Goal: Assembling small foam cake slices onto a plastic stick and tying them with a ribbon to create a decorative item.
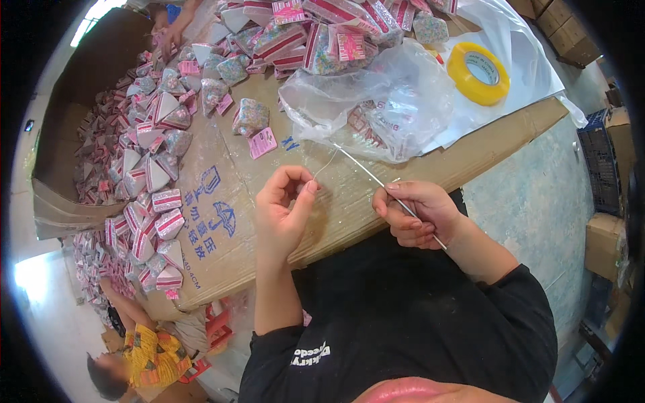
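Note:
My left hand (285, 208) is closed in a pinch on a thin, pale thread (329, 162) above the cardboard sheet (242, 262). The thread runs up to the far tip of a long, thin whitish rod (366, 170). Around that rod the fingers of my right hand (426, 213) are closed, and its near end sticks out past my wrist. Whether the thread passes through or hooks on the tip is too small to tell. Beyond the tip lies a crumpled clear plastic bag (410, 91). A glittery wedge-shaped piece (251, 117) with a pink tag (263, 142) rests nearby.
Heaps of similar wedges (151, 174) cover the left side, beside and in a large open carton (74, 218). More pile up at the back (282, 40). A yellow tape roll (498, 88) sits at the right. Another person (158, 356) works at lower left; another hand (176, 32) reaches in far left.

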A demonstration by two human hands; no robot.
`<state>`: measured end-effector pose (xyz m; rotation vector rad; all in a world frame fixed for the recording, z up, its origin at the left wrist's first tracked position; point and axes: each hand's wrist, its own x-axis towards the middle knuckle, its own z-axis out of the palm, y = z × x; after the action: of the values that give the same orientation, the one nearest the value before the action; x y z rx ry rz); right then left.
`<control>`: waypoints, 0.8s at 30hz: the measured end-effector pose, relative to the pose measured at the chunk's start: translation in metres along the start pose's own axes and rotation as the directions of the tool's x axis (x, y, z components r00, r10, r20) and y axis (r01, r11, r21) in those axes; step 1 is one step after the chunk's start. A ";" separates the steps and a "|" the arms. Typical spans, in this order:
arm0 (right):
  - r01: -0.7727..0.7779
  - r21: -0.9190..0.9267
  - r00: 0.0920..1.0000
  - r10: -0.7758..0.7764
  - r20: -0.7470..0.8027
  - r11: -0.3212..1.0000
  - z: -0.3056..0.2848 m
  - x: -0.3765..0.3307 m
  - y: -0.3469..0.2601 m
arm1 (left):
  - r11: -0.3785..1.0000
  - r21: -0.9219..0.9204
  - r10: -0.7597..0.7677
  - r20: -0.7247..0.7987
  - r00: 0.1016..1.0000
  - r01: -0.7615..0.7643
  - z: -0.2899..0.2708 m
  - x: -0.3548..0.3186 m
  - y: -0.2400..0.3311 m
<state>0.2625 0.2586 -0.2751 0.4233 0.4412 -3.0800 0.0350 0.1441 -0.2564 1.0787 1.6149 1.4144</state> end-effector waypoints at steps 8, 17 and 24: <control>-0.007 -0.002 1.000 0.007 0.003 1.000 -0.001 0.007 0.003 | 0.999 -0.041 -0.019 0.010 1.000 0.020 0.004 0.004 -0.018; -0.038 -0.020 0.999 0.037 -0.021 0.999 -0.004 0.013 0.006 | 0.990 -0.043 -0.138 -0.041 0.990 0.137 0.002 0.012 -0.029; -0.047 -0.032 0.998 0.045 -0.051 0.998 -0.005 0.013 0.007 | 0.920 0.392 0.038 -0.100 0.994 0.004 -0.001 0.015 -0.035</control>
<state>0.2513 0.2538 -0.2847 0.5036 0.4753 -3.0188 0.0242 0.1556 -0.2910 1.2594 2.0304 1.2011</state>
